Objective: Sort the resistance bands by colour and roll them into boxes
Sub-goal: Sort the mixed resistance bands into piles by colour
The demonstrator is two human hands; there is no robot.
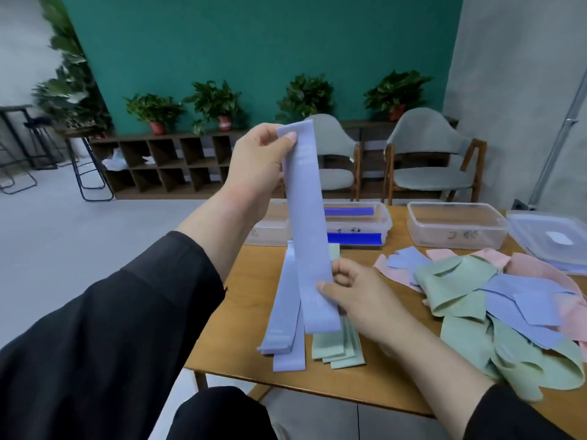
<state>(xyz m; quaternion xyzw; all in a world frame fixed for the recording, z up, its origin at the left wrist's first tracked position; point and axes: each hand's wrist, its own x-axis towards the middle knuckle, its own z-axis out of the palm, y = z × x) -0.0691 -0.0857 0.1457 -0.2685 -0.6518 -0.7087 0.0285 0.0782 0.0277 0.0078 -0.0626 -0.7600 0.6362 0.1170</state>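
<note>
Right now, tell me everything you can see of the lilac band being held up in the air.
The long flat lilac resistance band looks like smooth, matte stretchy material, with faint pale print near its top and bottom. It hangs nearly upright, stretched flat between both hands above the wooden table. The left hand pinches its top end, and the right hand grips its right edge near the lower end. Its bottom overlaps the sorted lilac pile and green pile in view.

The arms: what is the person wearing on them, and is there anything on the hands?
Both arms wear loose black long sleeves, pushed up to the forearm on the left arm. The left hand and right hand are bare: no gloves, rings or watch show.
</note>
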